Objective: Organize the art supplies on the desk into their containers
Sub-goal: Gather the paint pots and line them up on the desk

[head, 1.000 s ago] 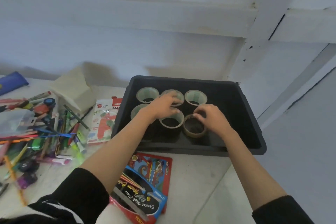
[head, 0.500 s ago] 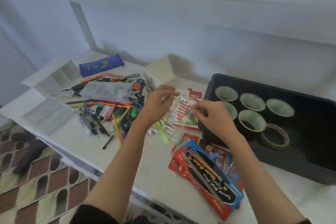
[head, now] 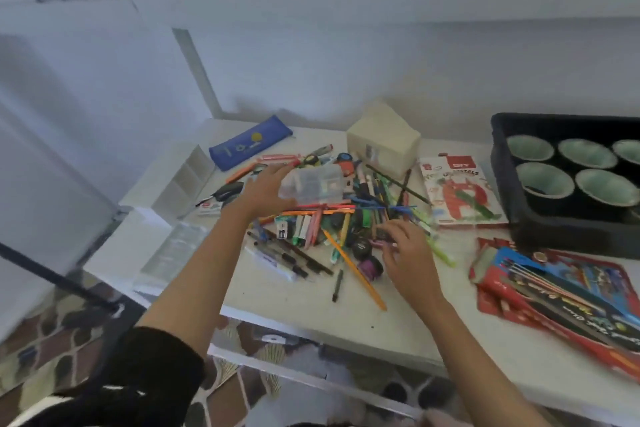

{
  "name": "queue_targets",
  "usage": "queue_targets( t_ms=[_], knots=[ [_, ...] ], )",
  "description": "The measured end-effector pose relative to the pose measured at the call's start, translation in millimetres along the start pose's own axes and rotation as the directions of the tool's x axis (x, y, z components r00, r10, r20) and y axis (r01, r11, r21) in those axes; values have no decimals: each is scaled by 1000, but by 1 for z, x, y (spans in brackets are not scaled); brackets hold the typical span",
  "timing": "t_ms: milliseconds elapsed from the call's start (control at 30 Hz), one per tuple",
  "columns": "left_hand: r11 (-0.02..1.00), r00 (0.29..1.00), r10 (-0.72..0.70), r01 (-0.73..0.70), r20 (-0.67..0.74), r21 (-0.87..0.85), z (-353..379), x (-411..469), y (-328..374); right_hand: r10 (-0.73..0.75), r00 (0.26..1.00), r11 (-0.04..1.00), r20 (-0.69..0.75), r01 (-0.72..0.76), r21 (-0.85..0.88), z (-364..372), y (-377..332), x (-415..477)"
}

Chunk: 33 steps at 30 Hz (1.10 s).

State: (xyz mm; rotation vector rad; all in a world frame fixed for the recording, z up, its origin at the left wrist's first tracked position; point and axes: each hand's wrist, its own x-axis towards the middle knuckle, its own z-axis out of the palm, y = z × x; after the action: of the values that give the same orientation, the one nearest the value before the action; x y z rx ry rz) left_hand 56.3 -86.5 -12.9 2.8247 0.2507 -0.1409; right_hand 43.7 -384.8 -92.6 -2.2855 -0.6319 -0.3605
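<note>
Left hand point(head: 265, 191): grips box point(head: 313, 185) (thumb hidden)
Right hand point(head: 407, 255): fingers loose on pens point(head: 346, 222)
Tray point(head: 561, 232): cut off right

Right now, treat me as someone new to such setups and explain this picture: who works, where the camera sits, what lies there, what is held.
No machine here: a person works with two bare hands. The one picture comes from a camera on their head, looking forward and down. On the white desk lies a pile of pens, pencils and markers, with a blue pencil case behind it and a black tray of tape rolls to the right. In front of the tray lie red art-supply packs. The left hand grips a clear plastic box on top of the pile. The right hand touches the pile; whether it pinches anything is unclear.
</note>
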Motion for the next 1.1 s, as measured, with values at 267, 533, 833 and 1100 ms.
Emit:
queue_targets(
  t_ms=[267, 533, 833, 1100],
  knots=[
    [986, 979, 166, -167, 117, -1, 6, 22, -18, 112, 991, 985, -70, -119, -122, 9, -15, -35],
    [950, 947, 296, -306, -126, -68, -3, 18, -23, 164, 982, 973, -93, -177, -149, 12, -15, -39],
    [727, 831, 207, -483, -516, -487, -30, -50, -4, -69, 967, 979, -247, 19, -201, 6, -20, -31],
    [278, 999, -12, -26, -30, -960, -38, -108, -1, -139, 979, 982, 152, 117, 147, -6, -123, 27]
  ],
)
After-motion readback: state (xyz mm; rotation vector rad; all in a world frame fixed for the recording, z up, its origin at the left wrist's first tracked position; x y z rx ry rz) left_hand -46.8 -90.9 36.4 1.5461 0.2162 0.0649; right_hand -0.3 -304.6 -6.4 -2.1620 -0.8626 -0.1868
